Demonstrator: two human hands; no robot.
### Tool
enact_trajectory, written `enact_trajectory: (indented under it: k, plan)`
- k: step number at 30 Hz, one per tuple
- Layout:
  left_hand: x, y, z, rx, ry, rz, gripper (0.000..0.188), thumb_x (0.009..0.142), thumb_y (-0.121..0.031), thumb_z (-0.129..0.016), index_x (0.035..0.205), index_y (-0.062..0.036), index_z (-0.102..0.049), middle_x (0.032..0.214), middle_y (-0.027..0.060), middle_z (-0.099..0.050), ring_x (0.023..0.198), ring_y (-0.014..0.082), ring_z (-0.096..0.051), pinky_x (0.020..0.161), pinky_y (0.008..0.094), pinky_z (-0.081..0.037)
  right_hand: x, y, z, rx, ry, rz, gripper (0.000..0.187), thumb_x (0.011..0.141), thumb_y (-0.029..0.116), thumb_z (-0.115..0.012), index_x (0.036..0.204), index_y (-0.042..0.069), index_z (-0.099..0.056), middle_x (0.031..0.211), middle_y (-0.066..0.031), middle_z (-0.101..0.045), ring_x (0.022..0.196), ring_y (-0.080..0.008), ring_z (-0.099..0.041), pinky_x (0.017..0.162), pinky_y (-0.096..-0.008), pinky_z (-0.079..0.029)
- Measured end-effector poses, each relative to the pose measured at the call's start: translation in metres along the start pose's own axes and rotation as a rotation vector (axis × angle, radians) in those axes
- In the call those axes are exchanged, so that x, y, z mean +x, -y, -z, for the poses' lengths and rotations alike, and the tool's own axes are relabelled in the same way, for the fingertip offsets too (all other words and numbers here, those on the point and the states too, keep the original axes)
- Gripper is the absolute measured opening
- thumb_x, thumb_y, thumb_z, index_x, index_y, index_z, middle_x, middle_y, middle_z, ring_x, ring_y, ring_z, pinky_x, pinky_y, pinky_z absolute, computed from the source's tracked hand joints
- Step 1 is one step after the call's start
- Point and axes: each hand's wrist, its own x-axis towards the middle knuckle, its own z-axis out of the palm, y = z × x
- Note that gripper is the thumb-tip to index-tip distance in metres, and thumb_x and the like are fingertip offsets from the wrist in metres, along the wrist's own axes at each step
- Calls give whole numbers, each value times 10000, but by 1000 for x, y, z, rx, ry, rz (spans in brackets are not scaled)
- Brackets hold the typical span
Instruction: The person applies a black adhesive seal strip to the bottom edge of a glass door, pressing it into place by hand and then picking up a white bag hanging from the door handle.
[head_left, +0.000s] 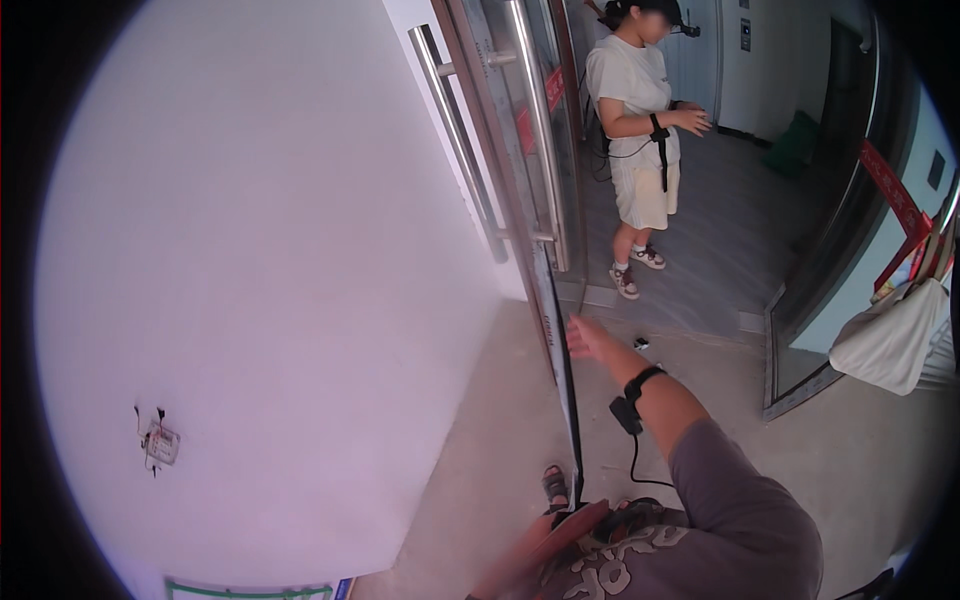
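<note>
My right hand (588, 338) reaches forward from the lower right, with its fingers stretched out beside the edge of an open glass door (575, 200). Whether it touches the door cannot be made out. A long, narrow grey-and-black strip (561, 385) runs along the door's edge and down toward my body. Close to the strip's lower end is my left hand (590, 520), low in front of my shirt. That hand is smeared, and its fingers cannot be made out. Two long steel pull handles (540, 130) stand on the door.
Beyond the doorway a person (640, 120) stands in a white shirt and pale shorts. A second glass door (810, 330) is at right, near a hanging pale cloth bag (890, 335). A white wall (280, 250) fills the left, with a small wired box (162, 443). A small object (641, 343) lies on the floor.
</note>
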Motion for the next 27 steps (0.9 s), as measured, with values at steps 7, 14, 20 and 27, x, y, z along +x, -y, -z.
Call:
enact_trajectory:
  k: [7, 14, 20, 27]
  plan:
    - [31, 9, 95, -154, -86, 36, 217, 784, -210, -527, 924, -44, -535, 788, 71, -569, 764, 157, -520, 686, 295, -397, 107, 78, -53, 186, -190, 220, 414, 754, 500, -473, 709, 90, -441, 549, -37, -451, 402, -145, -424, 350, -290, -341]
    - [49, 0, 147, 88, 186, 143, 255, 787, -252, -504, 937, -49, -532, 812, 143, -582, 767, 229, -549, 691, 326, -407, 47, 77, -51, -324, -230, 142, 459, 749, 511, -479, 568, 103, -373, 442, 10, -286, 317, -110, -287, 304, -246, -188]
    - [61, 84, 144, 179, 228, -85, 279, 781, -269, -507, 953, -51, -537, 854, 151, -577, 798, 247, -548, 713, 352, -414, 21, 21, -41, 183, -40, 258, 384, 812, 425, -416, 587, 119, -356, 449, 39, -232, 333, -83, -221, 316, -245, -174]
    - [46, 31, 166, 145, -56, -98, 277, 739, -48, -476, 1008, 13, -493, 919, 128, -568, 886, 226, -534, 801, 334, -402, 23, 30, -53, -97, -185, 560, 332, 847, 373, -361, 636, 123, -419, 466, 26, -311, 363, -98, -270, 342, -259, -214]
